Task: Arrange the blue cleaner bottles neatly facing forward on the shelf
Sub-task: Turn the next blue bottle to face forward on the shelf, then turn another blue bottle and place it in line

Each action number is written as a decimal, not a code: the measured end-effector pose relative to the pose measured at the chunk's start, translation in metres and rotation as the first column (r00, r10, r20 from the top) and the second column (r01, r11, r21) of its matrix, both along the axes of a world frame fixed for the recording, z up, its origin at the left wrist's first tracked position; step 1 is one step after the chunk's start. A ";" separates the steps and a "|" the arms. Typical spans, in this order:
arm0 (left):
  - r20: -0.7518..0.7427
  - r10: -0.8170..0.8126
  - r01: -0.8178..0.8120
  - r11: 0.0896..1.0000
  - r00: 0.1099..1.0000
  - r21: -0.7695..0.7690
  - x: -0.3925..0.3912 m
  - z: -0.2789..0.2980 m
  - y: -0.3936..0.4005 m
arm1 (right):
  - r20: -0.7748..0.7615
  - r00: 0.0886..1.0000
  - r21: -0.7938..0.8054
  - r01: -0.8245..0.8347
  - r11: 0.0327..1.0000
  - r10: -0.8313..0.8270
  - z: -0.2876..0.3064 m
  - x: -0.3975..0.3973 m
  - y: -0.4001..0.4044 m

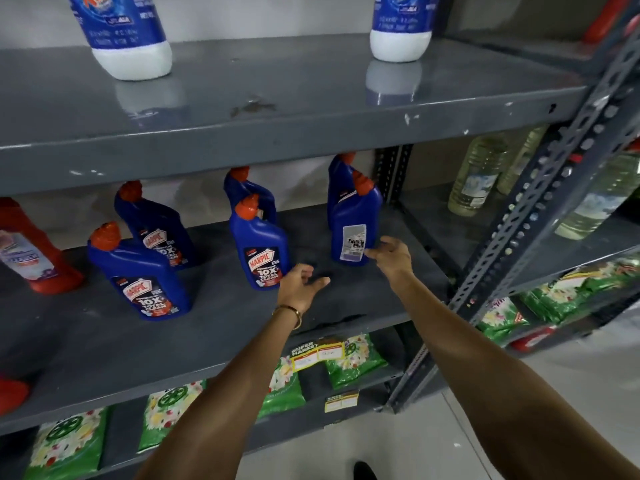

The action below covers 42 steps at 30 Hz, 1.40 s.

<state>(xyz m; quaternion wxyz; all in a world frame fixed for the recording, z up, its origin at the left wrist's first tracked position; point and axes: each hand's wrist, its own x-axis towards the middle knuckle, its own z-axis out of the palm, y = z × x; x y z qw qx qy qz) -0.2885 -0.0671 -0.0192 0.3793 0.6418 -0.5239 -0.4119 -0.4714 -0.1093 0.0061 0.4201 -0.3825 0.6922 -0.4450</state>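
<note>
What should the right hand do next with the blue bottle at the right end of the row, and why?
Probably close on the front right blue plastic bottle with the orange cap and turn it around: its back sticker faces out, whereas the blue bottle in the middle shows its front label. The right hand is open at its base.

By my hands the bottles (258, 244) are dark blue with orange-red caps (247, 207); the shelf (346, 299) is grey, my bracelet (289, 311) gold.

Both bare forearms stretch forward, well apart at the elbows and drawing closer at the wrists. The left hand (300, 284) is loosely open, fingers (320, 281) curled and pointing right, holding nothing. The right hand (391, 255) is open, fingertips reaching left.
</note>
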 end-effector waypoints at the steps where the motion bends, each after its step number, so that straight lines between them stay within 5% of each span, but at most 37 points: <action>1: 0.008 0.002 -0.002 1.000 1.000 0.000 -0.008 0.003 -0.007 | -0.019 0.999 0.006 -0.041 0.999 0.041 0.002 -0.005 -0.006; 12: -0.009 -0.030 0.030 0.998 1.000 0.046 -0.057 0.024 -0.073 | -0.081 0.819 -0.165 -0.573 0.803 0.568 0.012 -0.041 -0.042; 26: -0.058 0.169 -0.174 0.980 0.984 -0.099 -0.061 0.026 -0.061 | 0.138 0.808 -0.351 -0.501 0.791 0.573 0.022 -0.036 -0.048; 32: 0.125 0.280 -0.243 0.938 0.952 -0.247 -0.082 0.033 -0.050 | -0.010 0.784 -0.254 -0.603 0.757 0.621 0.032 -0.021 -0.047; 36: 0.254 0.242 -0.158 0.937 0.936 -0.312 -0.090 0.033 -0.042 | -0.068 0.854 -0.245 -0.516 0.821 0.516 0.032 -0.015 -0.041; 39: -0.013 -0.019 0.018 0.996 1.000 -0.082 -0.072 0.040 -0.046 | -0.052 0.866 -0.286 -0.490 0.824 0.497 0.029 -0.024 -0.039; 42: -0.295 -0.196 0.252 0.953 0.935 0.166 -0.042 0.042 -0.052 | 0.019 0.830 -0.277 -0.531 0.801 0.557 0.030 -0.037 -0.039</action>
